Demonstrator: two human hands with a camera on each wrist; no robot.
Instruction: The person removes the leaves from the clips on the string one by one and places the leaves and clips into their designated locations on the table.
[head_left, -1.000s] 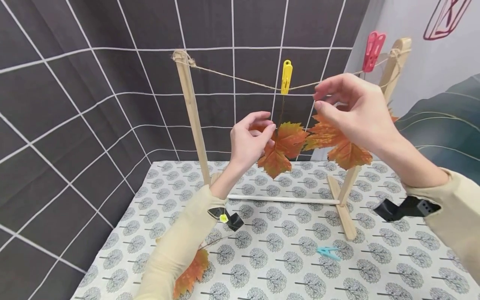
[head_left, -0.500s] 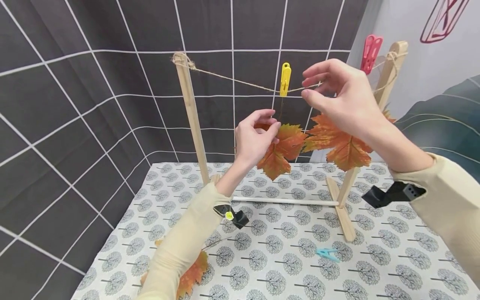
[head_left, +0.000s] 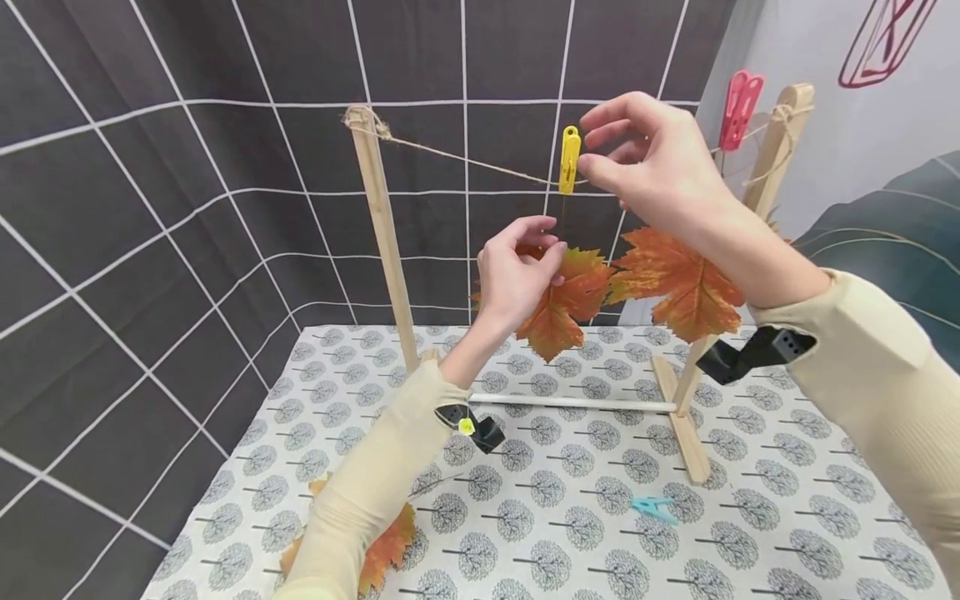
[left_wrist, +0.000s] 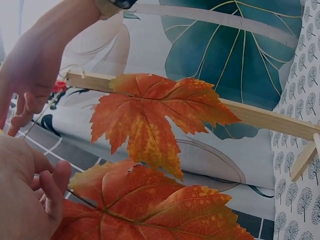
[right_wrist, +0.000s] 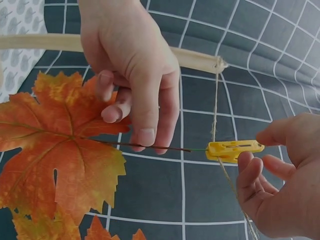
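An orange artificial maple leaf hangs by its thin dark stem from a yellow clothespin on the twine. My left hand pinches that stem between thumb and forefinger, below the clothespin, as the right wrist view shows. Close to the clothespin's upper end is my right hand, its thumb and forefinger parted and bent loosely around it. Whether the thumb touches the clothespin I cannot tell. In the right wrist view the clothespin sits across the twine, and the stem ends near its mouth.
A second maple leaf hangs at right under a pink clothespin. The twine runs between two wooden posts. On the patterned tablecloth lie a blue clothespin and another leaf, partly hidden by my left sleeve.
My right hand has moved left along the twine, up to the yellow clothespin. My left hand has shifted slightly right at the stem. The hanging leaves stay nearly in place.
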